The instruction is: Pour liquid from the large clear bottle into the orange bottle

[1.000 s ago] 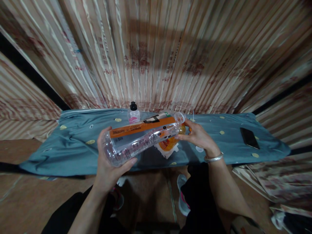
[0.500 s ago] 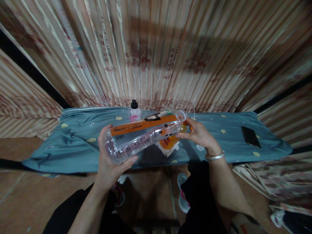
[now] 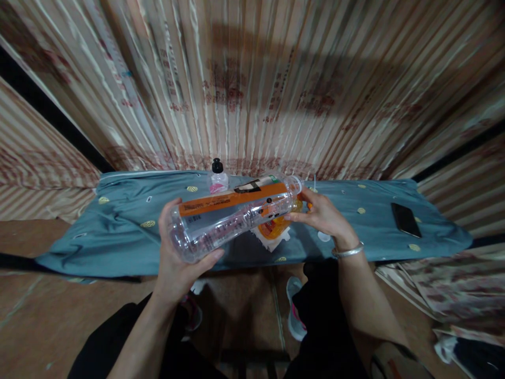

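Observation:
A large clear plastic bottle (image 3: 232,213) with an orange label lies tilted in the air, its neck up to the right. My left hand (image 3: 177,258) is wrapped round its base, thumb along the underside. At the neck end, my right hand (image 3: 321,216) closes its thumb and fingers round the bottle; some fingertips are hidden behind it. Below and behind the bottle, a container of orange liquid (image 3: 272,229), partly covered, rests on a white piece of tissue or paper (image 3: 272,245). I see no liquid in the clear bottle.
A small bottle with a black top (image 3: 218,176) stands at the back of the blue-green cloth-covered table (image 3: 118,226). A black phone (image 3: 406,220) lies at the right. A small white round piece (image 3: 324,237) sits near my right wrist. Striped curtains (image 3: 252,95) hang close behind.
Both hands keep hold of the clear bottle in nearly the same place and tilt. The view has shifted very slightly; nothing else has visibly moved.

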Tool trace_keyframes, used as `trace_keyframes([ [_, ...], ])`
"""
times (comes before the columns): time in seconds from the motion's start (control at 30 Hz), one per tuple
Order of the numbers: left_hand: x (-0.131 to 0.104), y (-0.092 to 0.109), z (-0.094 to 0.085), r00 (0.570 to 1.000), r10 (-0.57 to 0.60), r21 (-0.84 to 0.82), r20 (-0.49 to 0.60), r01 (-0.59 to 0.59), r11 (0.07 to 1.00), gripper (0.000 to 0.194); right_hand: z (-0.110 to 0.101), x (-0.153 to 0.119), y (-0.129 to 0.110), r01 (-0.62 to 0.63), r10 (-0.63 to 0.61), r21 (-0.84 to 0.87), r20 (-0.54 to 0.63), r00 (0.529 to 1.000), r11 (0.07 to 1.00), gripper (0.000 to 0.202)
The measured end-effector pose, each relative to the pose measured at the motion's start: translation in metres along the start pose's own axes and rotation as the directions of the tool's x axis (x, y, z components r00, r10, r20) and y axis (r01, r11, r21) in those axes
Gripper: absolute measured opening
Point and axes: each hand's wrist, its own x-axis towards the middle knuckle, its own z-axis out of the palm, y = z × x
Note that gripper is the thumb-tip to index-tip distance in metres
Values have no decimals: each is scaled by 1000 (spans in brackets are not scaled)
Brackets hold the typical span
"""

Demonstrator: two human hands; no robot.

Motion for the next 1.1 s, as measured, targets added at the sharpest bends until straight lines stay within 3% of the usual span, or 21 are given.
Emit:
trace_keyframes([
  [1.1,-3,0,0,998,64,26,9,-64,998,98,0,-1,-1,6,-7,-20,-16,1000,1000,64],
])
